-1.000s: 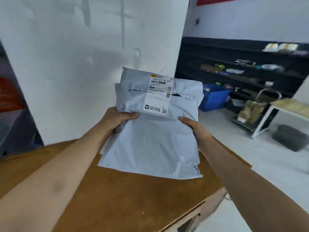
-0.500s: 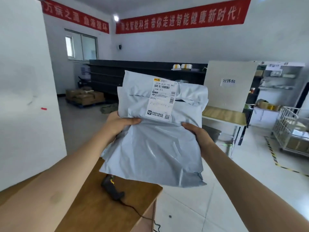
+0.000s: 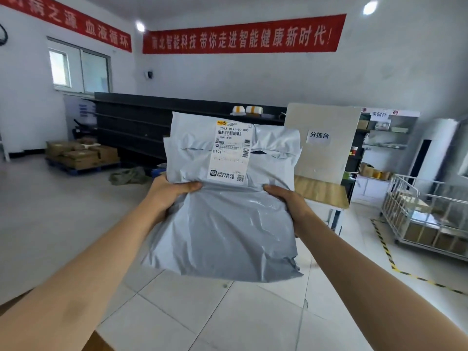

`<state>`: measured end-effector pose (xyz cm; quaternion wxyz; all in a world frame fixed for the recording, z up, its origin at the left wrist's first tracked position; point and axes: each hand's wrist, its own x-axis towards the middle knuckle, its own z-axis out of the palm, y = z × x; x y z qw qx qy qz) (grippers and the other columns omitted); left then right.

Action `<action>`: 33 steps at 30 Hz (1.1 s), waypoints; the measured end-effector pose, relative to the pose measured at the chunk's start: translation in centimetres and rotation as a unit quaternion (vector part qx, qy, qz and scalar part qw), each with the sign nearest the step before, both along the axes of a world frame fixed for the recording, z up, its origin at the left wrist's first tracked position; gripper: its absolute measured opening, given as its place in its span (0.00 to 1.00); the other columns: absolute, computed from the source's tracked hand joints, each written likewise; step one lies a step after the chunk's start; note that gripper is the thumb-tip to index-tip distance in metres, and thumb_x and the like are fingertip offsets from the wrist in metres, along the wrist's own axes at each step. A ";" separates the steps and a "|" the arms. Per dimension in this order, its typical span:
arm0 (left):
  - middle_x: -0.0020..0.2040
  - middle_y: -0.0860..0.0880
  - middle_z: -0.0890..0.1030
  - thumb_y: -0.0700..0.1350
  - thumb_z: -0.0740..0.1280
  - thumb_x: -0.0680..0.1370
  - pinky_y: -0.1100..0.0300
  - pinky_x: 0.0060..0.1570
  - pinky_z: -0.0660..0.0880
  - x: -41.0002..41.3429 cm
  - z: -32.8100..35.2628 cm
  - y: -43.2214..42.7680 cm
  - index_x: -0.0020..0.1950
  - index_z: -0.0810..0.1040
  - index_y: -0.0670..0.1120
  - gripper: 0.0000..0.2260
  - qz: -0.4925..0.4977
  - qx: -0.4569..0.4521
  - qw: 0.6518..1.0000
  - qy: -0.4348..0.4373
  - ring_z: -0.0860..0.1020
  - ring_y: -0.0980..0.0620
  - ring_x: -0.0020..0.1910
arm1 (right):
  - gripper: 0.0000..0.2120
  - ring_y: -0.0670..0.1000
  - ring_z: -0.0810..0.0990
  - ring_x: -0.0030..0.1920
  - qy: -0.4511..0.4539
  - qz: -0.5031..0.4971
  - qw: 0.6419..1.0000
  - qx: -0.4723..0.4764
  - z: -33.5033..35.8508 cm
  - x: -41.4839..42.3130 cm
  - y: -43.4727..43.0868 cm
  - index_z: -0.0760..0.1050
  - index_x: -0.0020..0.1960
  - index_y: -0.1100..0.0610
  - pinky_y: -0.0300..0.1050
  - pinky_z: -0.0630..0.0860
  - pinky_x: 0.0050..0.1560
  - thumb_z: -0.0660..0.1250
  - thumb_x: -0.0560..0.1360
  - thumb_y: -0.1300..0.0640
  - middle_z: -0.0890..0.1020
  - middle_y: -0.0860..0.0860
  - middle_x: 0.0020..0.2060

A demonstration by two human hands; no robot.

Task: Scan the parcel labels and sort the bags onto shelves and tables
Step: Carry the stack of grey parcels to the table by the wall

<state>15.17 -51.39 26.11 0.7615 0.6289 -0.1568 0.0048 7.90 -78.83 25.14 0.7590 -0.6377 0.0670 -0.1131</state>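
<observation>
The left hand [image 3: 172, 191] and the right hand [image 3: 288, 201] are set apart, each gripping one side edge of a soft grey plastic parcel bag [image 3: 222, 231], thumbs curled over its front and the other fingers hidden behind it. The bag is held upright in the air at arm's length, above the pale tiled floor [image 3: 202, 315] and touching no surface. A white rectangular shipping label [image 3: 231, 150] with barcodes is stuck across the folded top of the bag and faces the camera, just above the thumbs. Behind the right hand stands a light wooden-topped table [image 3: 324, 196] with a tall grey board [image 3: 326, 158] rising from its far edge. Long black metal shelving [image 3: 131, 122] runs along the back wall, with brown cardboard boxes [image 3: 81, 153] stacked on the floor at its left end. A white wire cage trolley [image 3: 428, 219] stands at the far right, and a red banner [image 3: 243, 34] with white characters hangs high on the wall.
</observation>
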 end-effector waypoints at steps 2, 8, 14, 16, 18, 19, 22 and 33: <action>0.41 0.48 0.86 0.40 0.79 0.56 0.60 0.42 0.79 2.9 -0.1 -2.6 0.48 0.82 0.43 0.21 0.006 0.003 1.000 0.002 0.84 0.51 0.39 | 0.39 0.58 0.84 0.42 -0.002 -0.003 1.000 0.005 -0.3 3.3 -2.7 0.79 0.60 0.64 0.48 0.79 0.42 0.81 0.50 0.53 0.84 0.61 0.49; 0.34 0.54 0.85 0.33 0.76 0.65 0.66 0.33 0.78 11.7 -0.7 -10.3 0.44 0.81 0.45 0.12 0.046 0.008 0.999 -0.016 0.83 0.57 0.33 | 0.35 0.64 0.83 0.53 -0.006 0.038 0.999 0.006 -1.3 14.4 -10.2 0.80 0.59 0.61 0.52 0.80 0.48 0.81 0.54 0.52 0.84 0.62 0.53; 0.36 0.54 0.86 0.33 0.76 0.64 0.68 0.32 0.78 20.7 0.5 -16.3 0.45 0.82 0.45 0.13 0.132 0.003 0.991 -0.029 0.83 0.57 0.34 | 0.28 0.59 0.85 0.42 -0.018 0.108 0.994 0.024 0.1 27.1 -16.5 0.81 0.57 0.63 0.47 0.80 0.41 0.79 0.59 0.56 0.85 0.60 0.46; 0.39 0.51 0.86 0.36 0.79 0.61 0.66 0.36 0.79 23.2 0.8 -16.7 0.48 0.82 0.43 0.17 0.170 0.008 0.985 -0.026 0.84 0.55 0.37 | 0.25 0.57 0.85 0.38 -0.025 0.153 0.987 0.033 0.8 31.4 -17.1 0.81 0.56 0.63 0.45 0.80 0.38 0.77 0.61 0.57 0.85 0.59 0.44; 0.45 0.47 0.85 0.37 0.80 0.59 0.62 0.42 0.79 25.6 1.1 -16.1 0.52 0.82 0.40 0.22 0.213 0.014 0.977 -0.017 0.83 0.51 0.43 | 0.25 0.57 0.85 0.38 -0.020 0.189 0.981 0.034 1.2 35.7 -16.5 0.82 0.55 0.63 0.45 0.80 0.37 0.78 0.60 0.56 0.86 0.59 0.43; 0.45 0.46 0.85 0.36 0.79 0.60 0.60 0.46 0.79 26.7 1.2 -15.4 0.53 0.82 0.39 0.22 0.235 0.017 0.972 -0.015 0.83 0.49 0.44 | 0.26 0.57 0.85 0.38 -0.016 0.208 0.977 0.035 1.1 37.9 -15.7 0.82 0.55 0.63 0.45 0.80 0.38 0.78 0.59 0.55 0.86 0.59 0.43; 0.38 0.51 0.85 0.34 0.77 0.63 0.57 0.51 0.78 30.4 1.5 -12.6 0.46 0.83 0.42 0.13 0.304 0.033 0.952 -0.020 0.82 0.48 0.44 | 0.33 0.59 0.85 0.41 -0.009 0.255 0.966 0.045 0.6 44.4 -12.0 0.80 0.59 0.63 0.49 0.80 0.41 0.80 0.56 0.55 0.85 0.60 0.47; 0.43 0.50 0.85 0.31 0.75 0.66 0.54 0.55 0.75 46.3 4.2 1.2 0.49 0.82 0.43 0.14 0.433 0.030 0.899 -0.053 0.82 0.48 0.47 | 0.24 0.63 0.84 0.51 -0.056 0.408 0.909 0.061 3.9 67.9 5.4 0.81 0.57 0.63 0.59 0.79 0.55 0.79 0.62 0.60 0.85 0.61 0.51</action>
